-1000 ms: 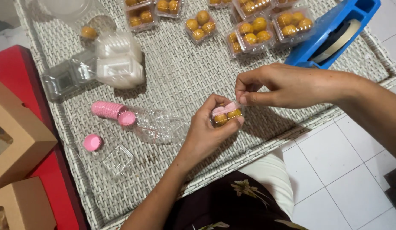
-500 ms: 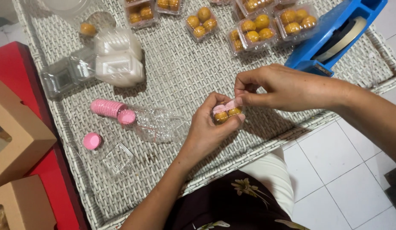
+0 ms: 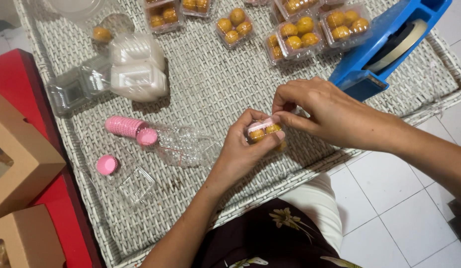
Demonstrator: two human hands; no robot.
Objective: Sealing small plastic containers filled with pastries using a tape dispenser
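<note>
We see bare woven bench open between the stacked clear boxes on the left and the blue tape dispenser on the right. Filled pastry boxes line the far edge. Nearer us, pink paper cups and what seems a crumpled plastic bag block the left side. Cardboard boxes crowd the red surface beyond.

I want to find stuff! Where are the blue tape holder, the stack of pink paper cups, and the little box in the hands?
blue tape holder [image 3: 384, 59], head view, on its blue side wall.
stack of pink paper cups [image 3: 122, 126], head view, mid-stack.
little box [image 3: 264, 131], head view, on its clear front.
</note>
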